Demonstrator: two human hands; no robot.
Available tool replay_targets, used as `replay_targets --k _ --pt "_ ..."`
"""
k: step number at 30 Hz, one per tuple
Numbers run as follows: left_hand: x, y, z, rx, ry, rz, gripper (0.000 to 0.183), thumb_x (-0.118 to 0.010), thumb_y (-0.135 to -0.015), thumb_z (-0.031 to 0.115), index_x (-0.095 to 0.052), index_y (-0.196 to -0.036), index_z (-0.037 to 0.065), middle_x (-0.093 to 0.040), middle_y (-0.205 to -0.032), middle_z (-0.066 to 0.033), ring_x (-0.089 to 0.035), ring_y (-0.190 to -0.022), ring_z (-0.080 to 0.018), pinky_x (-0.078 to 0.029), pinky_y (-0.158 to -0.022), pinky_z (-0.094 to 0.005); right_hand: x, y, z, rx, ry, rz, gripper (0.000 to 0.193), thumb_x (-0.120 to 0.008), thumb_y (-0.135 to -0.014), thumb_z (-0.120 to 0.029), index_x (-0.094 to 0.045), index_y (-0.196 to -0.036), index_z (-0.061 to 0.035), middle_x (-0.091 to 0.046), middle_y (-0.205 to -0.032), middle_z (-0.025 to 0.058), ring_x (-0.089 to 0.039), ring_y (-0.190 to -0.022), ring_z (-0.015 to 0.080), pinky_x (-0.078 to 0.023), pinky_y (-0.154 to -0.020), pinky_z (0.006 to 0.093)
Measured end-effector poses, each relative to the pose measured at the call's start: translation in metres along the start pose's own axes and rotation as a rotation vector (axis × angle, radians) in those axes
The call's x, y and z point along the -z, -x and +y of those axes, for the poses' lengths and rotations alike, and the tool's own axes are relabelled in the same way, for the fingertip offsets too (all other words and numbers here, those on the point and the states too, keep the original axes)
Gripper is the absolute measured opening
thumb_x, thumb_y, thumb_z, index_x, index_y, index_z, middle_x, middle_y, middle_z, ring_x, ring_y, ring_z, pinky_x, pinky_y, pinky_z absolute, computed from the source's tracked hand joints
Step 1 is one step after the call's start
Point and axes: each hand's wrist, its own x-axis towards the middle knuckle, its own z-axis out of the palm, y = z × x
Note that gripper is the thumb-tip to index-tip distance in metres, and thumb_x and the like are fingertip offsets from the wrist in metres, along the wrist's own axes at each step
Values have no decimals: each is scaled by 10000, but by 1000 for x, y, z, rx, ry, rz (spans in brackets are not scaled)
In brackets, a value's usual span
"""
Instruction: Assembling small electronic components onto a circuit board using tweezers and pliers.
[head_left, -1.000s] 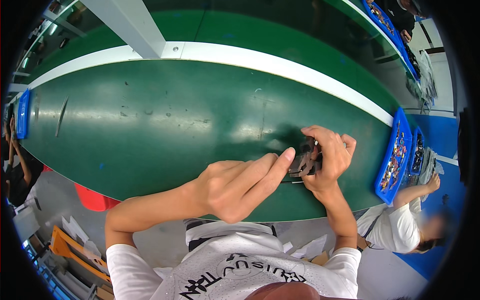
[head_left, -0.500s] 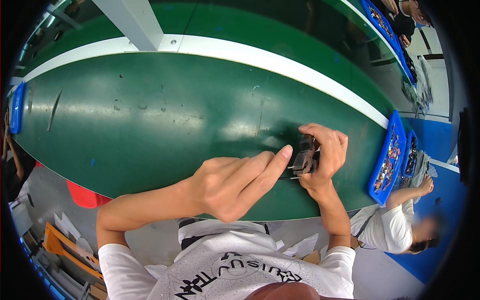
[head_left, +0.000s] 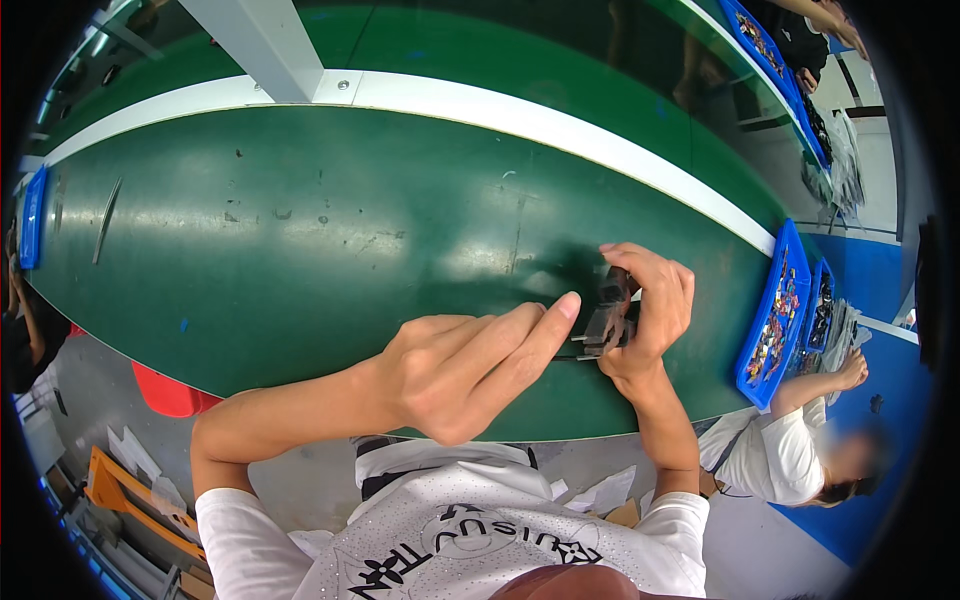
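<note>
My right hand (head_left: 655, 305) is closed around a small black plastic part (head_left: 608, 318) with thin metal pins sticking out on its left side. Its fingers curl over the far end, and the near end rests by the base of the thumb. My left hand (head_left: 470, 375) comes in from the left with its fingers stretched out, the index fingertip just short of the black part. The underside of the left hand and its thumb are hidden. Both hands are above the green tabletop (head_left: 300, 290).
At the right edge stand a blue tray (head_left: 748, 365) of small colourful parts and a smaller blue tray (head_left: 822, 310) of black parts. A co-worker (head_left: 765, 455) sits beyond. A thin grey strip (head_left: 106, 220) lies at left. A white rail (head_left: 450, 95) borders the far side.
Almost nothing differs. The left fingertips and the black part have shifted very slightly, and the right hand keeps its grip.
</note>
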Motion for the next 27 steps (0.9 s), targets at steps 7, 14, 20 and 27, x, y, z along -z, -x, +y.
replay_targets --k 7,14,20,27 --pt "-2 0 -1 -13 -1 6 410 -721 -700 -72 -706 -1106 -123 -747 -955 -199 -663 -581 -144 -501 -469 -234 1 0 2 -18 -13 16 368 -586 -721 92 -671 -1054 -40 -754 -988 88 -688 -795 221 -421 -766 340" --pt "-3 2 -1 -20 -5 18 441 -697 -643 -75 -712 -1082 -121 -754 -980 -209 -670 -587 -152 -510 -480 -236 0 0 5 0 -27 34 354 -590 -735 86 -669 -1057 -37 -754 -983 90 -666 -765 219 -419 -753 342" --pt "-1 0 0 -9 4 8 420 -704 -667 -81 -709 -1084 -125 -752 -981 -213 -674 -588 -157 -511 -483 -240 -4 0 6 11 -35 57 321 -597 -760 67 -668 -1056 -35 -751 -969 99 -651 -737 227 -420 -703 336" --pt "-4 1 0 9 28 37 400 -728 -699 -79 -700 -1095 -132 -751 -984 -217 -693 -612 -165 -521 -487 -242 -4 2 6 -14 -32 28 187 -594 -887 10 -668 -1053 -34 -734 -930 108 -644 -724 244 -419 -653 349"
